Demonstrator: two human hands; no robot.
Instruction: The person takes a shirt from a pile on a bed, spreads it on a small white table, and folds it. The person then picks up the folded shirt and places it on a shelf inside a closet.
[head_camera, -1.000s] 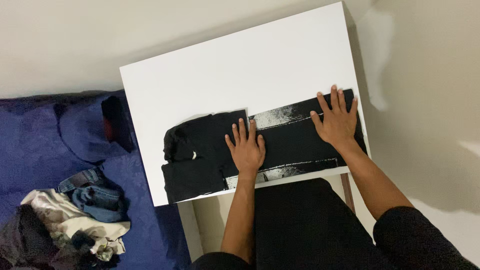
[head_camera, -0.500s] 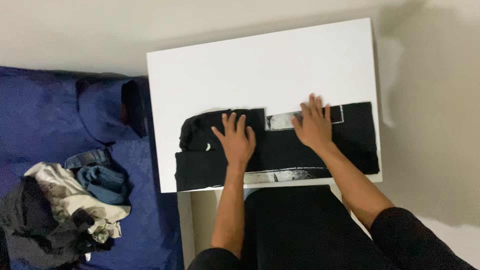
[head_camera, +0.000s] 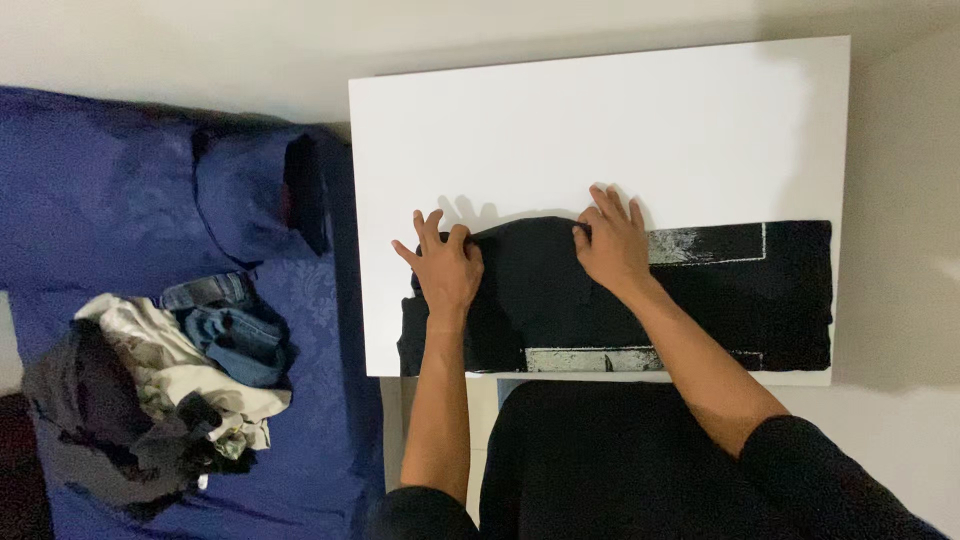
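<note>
Two hands rest on a black shirt (head_camera: 700, 300) that lies folded along the near edge of a white table (head_camera: 600, 130). The left hand (head_camera: 445, 270) has its fingers bent over the shirt's far left edge, thumb spread; the right hand (head_camera: 610, 245) curls its fingertips into the same raised edge nearer the middle. Both look pinched on cloth, though the thumbs' undersides are hidden, so how firm the hold is I cannot tell.

Judging by how it humps up between the hands, the shirt is soft, light and limp. It should slide easily on the smooth tabletop and sag wherever it is not held. The doubled far edge, where the fingers already sit, seems the best place to take it; the flat right end offers little to pinch.

Pale print bands (head_camera: 700, 245) show only in part, so the design is unclear. Clothes (head_camera: 170, 390) are heaped on a blue bed (head_camera: 100, 220) to the left, their kinds hard to tell. A dark object (head_camera: 305, 195) by the table's corner is too dim to name.
</note>
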